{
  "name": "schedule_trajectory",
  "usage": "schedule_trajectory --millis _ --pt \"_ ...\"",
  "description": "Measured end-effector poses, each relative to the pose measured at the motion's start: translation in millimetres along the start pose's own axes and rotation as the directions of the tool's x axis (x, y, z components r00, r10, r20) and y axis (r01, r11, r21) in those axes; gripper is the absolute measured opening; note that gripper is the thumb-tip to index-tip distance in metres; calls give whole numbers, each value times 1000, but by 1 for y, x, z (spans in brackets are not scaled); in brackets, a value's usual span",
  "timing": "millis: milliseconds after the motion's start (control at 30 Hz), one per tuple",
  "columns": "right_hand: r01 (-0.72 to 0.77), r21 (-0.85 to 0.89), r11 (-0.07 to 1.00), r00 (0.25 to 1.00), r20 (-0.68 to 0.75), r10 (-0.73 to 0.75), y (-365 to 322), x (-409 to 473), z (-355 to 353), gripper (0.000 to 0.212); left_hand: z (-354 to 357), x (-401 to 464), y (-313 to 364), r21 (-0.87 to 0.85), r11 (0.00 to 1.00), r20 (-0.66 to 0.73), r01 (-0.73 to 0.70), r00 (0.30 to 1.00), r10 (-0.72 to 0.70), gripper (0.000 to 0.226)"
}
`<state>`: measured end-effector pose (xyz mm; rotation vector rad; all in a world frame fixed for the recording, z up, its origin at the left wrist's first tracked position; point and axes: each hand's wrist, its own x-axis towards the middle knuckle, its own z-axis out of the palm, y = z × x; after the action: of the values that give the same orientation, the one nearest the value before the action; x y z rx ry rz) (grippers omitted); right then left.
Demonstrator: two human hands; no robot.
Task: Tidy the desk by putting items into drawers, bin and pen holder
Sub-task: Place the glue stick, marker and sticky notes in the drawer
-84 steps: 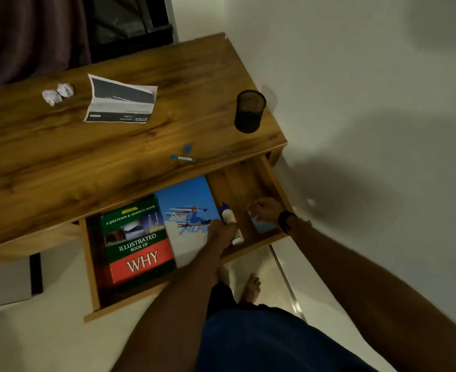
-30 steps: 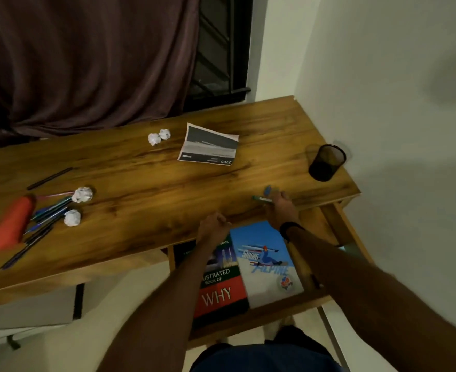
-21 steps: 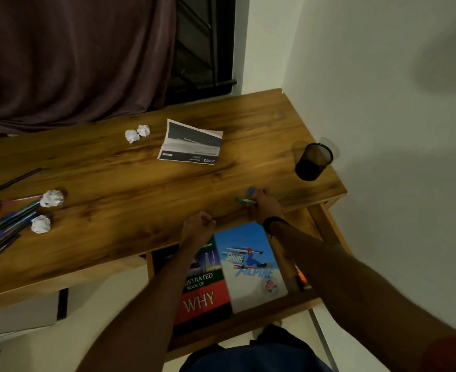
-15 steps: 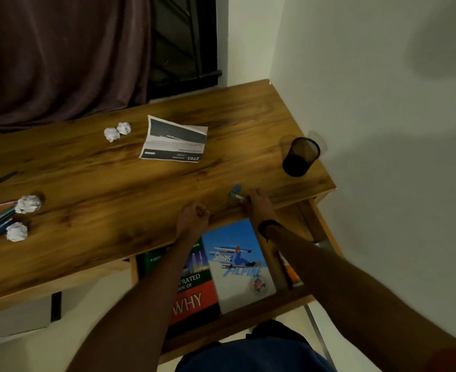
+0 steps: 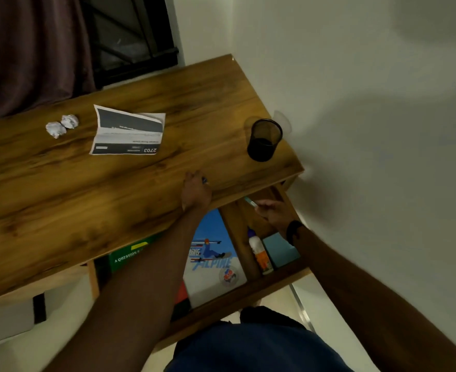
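Observation:
My right hand (image 5: 271,212) pinches a small teal stick (image 5: 249,202) over the right compartment of the open drawer (image 5: 237,296). That compartment holds a glue bottle (image 5: 259,251) and a blue pad (image 5: 279,251). My left hand (image 5: 196,191) lies on the wooden desk (image 5: 87,189) near its front edge, its fingers curled over a small blue item (image 5: 203,180) that just peeks out. The black mesh pen holder (image 5: 264,139) stands empty at the desk's right end.
Two books fill the drawer's left compartment: a blue one (image 5: 213,253) and a green one (image 5: 126,257) partly under the desk top. A folded leaflet (image 5: 129,132) and two crumpled paper balls (image 5: 60,126) lie further back. The white wall is close on the right.
My right hand has lifted the teal stick off the desk and brought it down over the drawer. My left hand has moved from the desk edge onto the small blue item.

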<state>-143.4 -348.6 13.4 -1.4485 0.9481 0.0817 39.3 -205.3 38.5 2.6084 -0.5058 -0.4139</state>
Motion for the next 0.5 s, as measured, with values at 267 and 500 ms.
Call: schedule_trajectory --millis 267,500 --pt "-293 131 947 954 104 281 14 12 -14 18 56 -97 22 -253 952 141 -171 967 211 15" --pt "-282 -74 957 943 164 290 28 3 0 20 91 -123 -18 -227 932 245 281 943 -225 7"
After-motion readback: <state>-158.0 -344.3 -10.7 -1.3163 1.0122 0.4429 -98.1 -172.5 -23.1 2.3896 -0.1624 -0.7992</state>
